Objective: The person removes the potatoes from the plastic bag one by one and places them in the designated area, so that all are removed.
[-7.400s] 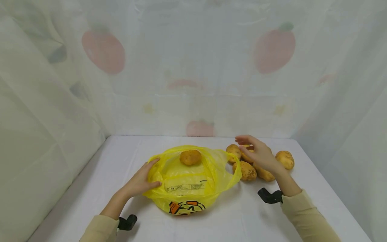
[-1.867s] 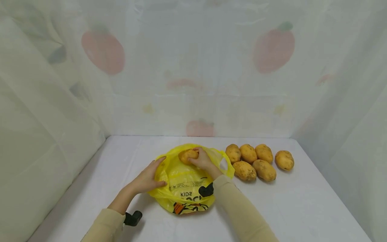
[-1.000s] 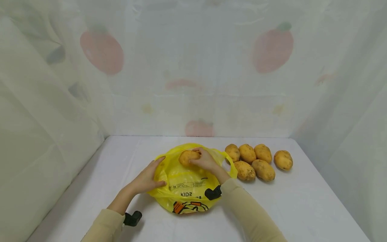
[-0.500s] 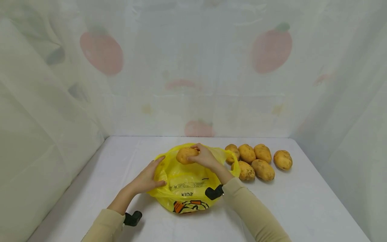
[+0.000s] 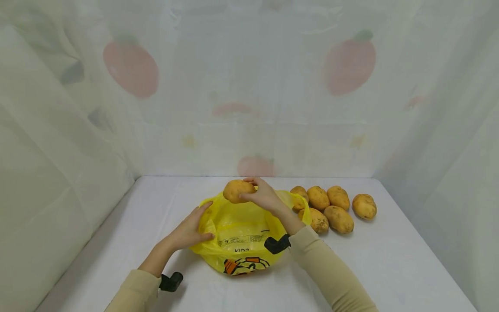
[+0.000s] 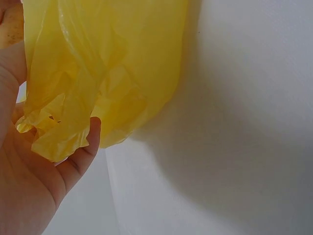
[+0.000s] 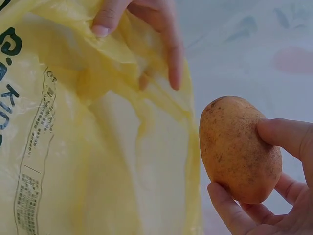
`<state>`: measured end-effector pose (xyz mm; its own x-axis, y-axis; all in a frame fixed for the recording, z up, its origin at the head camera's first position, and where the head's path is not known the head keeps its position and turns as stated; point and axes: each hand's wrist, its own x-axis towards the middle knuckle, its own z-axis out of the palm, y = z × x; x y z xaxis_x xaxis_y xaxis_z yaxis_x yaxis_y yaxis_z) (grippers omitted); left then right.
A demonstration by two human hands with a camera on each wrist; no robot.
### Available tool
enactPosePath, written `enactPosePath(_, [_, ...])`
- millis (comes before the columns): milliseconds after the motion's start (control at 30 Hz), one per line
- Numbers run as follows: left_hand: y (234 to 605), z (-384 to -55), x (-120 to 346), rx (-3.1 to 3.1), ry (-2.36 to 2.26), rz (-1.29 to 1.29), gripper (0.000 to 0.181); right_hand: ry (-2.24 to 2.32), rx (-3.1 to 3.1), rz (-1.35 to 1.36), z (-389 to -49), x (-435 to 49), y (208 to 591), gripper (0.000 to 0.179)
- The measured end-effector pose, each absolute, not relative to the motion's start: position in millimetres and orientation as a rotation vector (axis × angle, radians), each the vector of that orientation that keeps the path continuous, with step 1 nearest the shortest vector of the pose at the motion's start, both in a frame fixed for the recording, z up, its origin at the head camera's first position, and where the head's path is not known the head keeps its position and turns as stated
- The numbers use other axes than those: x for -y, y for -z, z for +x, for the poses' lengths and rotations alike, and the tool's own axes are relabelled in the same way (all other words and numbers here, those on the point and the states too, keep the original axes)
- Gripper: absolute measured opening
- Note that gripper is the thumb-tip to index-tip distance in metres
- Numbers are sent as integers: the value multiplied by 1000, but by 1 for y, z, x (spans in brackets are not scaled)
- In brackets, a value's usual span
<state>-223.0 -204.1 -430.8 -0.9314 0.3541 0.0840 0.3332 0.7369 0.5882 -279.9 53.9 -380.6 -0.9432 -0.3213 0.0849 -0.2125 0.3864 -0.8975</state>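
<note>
My right hand [image 5: 266, 197] grips a potato [image 5: 237, 191] between thumb and fingers, above the far rim of a yellow plastic bag [image 5: 243, 225]. In the right wrist view the potato [image 7: 239, 149] is brown, oval and apart from the bag. My left hand [image 5: 189, 232] holds the bag's left edge, thumb toward the front and fingers spread toward the back. The left wrist view has crumpled yellow plastic [image 6: 73, 117] lying between thumb and fingers of the left hand [image 6: 29, 181]. The bag's mouth gapes upward; printing and an orange-black drawing show on it.
Several potatoes [image 5: 339, 219] lie on the white tabletop [image 5: 390, 264] right of the bag, one [image 5: 364, 206] a little apart. The bag's right handle loop [image 5: 306, 212] overlaps the nearest ones. Pale curtains [image 5: 249, 86] stand behind and at both sides.
The right hand went from the potato group to the bag, took hold of the potato inside, and has raised it up and slightly left to the far rim. The left hand has stayed on the bag.
</note>
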Motion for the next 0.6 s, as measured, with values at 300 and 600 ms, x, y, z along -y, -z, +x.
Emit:
enactPosePath(300, [430,-224,205,-2900,-963,615,92,1635,-2517,-555,-276,-65,367,50])
enactPosePath(600, [430,-224,205,-2896,-966,589,92,1608,-2541,-638,-274,-79,362,53])
